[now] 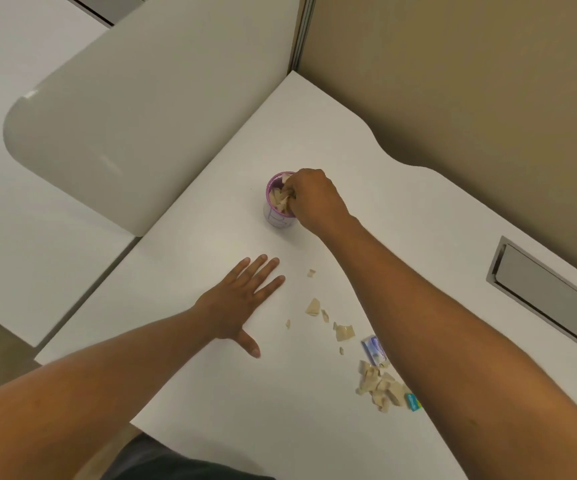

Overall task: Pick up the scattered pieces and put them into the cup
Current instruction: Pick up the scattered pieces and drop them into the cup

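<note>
A small white cup with a purple rim (275, 216) stands on the white table (211, 375), holding several beige pieces. My right hand (315, 199) is over the cup's mouth, fingers bunched around beige pieces at the rim. My left hand (242, 299) lies flat on the table, palm down, fingers spread, holding nothing. Loose beige pieces (313, 307) are strewn to the right of my left hand, with a larger heap (380, 386) close to my right forearm.
A small blue-and-white packet (373, 348) and a teal packet (413, 401) lie by the heap. A grey cable hatch (550, 292) is set in the table at the right. A tan partition wall (470, 81) runs behind; a rounded white panel (134, 126) stands to the left.
</note>
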A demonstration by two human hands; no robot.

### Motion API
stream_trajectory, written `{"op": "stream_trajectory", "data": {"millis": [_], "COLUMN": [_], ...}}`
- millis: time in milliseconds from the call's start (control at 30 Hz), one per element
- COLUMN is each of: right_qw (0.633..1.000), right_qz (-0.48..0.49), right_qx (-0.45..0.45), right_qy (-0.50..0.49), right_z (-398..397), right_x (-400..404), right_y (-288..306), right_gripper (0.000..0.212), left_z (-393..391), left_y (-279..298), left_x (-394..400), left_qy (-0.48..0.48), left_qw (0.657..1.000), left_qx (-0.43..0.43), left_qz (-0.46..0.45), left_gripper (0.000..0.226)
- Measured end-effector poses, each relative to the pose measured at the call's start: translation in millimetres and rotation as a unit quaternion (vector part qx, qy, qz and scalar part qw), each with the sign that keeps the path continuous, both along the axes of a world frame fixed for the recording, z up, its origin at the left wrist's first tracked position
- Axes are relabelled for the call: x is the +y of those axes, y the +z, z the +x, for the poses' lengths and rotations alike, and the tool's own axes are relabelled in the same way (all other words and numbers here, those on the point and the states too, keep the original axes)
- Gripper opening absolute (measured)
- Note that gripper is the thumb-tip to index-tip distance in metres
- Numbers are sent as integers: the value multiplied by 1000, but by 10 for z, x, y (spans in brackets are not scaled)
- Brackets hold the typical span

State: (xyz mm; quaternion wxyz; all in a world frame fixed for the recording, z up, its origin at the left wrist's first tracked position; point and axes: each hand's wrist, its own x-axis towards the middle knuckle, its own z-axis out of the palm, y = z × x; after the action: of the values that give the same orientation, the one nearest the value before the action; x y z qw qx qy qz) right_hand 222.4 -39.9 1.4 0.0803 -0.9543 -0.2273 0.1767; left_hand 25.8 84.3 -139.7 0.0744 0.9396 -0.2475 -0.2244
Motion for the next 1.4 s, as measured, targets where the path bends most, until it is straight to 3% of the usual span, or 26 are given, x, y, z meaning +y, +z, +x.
{"op": "stream_trajectory", "data": {"millis": [67, 200, 300, 400, 500, 833, 1033, 1100, 1200, 1333, 1400], "right_qw": [997, 989, 965, 978, 987, 995, 974, 960, 941, 902, 884], "right_qz": [-70, -128, -158, -151, -137, -17, 171, 188, 131, -31, -79], "right_qx": [6, 45, 199, 113, 64, 93, 46, 52, 96, 201, 235], "right_qy": [37, 55, 66, 85, 61, 38, -141, -202, -298, -380, -396], "right_z": [49, 117, 112, 174, 195, 160, -161, -456, -1042, -1791, -2049], "right_x": [52, 182, 180, 267, 227, -18, -752, -1276, -2133, -2836, -2912], "right_y": [-58, -87, -185, -147, -6, 583, 627, 529, 228, -244, -442], "right_gripper": [6, 12, 18, 6, 29, 33, 29, 27, 32, 87, 95], "left_z": [-2, -6, -3, -1, -3, 11, 16, 15, 17, 4, -3], "left_y": [-13, -23, -22, -18, 5, 101, 120, 123, 130, 123, 133], "left_x": [-3, 5, 4, -3, 2, -8, -9, -15, -34, -44, -51], "left_qy": [3, 4, 3, 1, -1, -10, -6, -4, -5, -7, -6], "left_qw": [1000, 1000, 1000, 1000, 1000, 1000, 1000, 1000, 1000, 1000, 1000], "left_qx": [0, -1, -3, -2, -1, 13, 5, -1, 0, -12, -14], "left_qz": [-2, -5, 0, 1, 0, 22, 23, 22, 22, 16, 20], "left_gripper": [155, 153, 153, 153, 153, 153, 153, 154, 153, 153, 154]}}
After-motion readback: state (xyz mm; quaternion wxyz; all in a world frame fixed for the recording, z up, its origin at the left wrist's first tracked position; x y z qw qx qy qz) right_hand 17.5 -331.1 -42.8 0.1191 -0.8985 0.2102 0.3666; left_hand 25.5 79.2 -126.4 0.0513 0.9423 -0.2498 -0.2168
